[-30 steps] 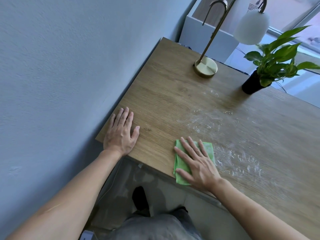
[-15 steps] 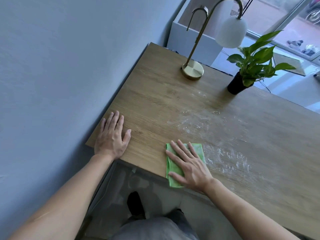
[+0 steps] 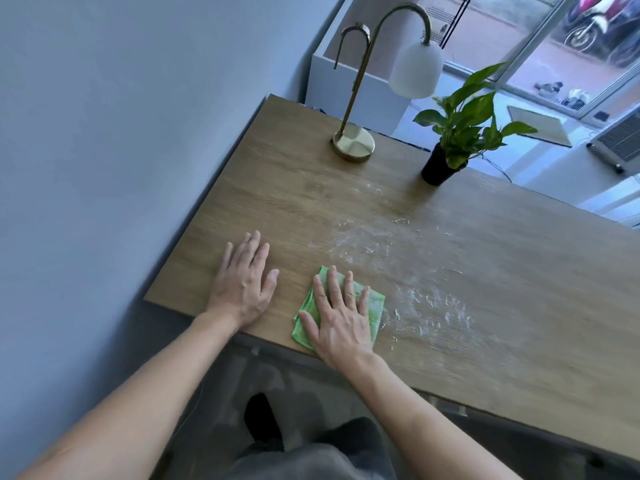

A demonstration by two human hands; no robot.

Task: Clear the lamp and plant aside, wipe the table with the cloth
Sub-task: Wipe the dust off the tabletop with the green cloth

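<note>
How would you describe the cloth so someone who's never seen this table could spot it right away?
Start at the wooden table beside the grey wall and follow its near edge. There the right hand presses flat on a folded cloth. It is the only bright green fabric, lying beside the white powdery smears.

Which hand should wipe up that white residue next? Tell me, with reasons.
Right. The right hand already presses flat on the green cloth, with the white residue just to its right. The left hand rests flat on bare table, away from it.
</note>
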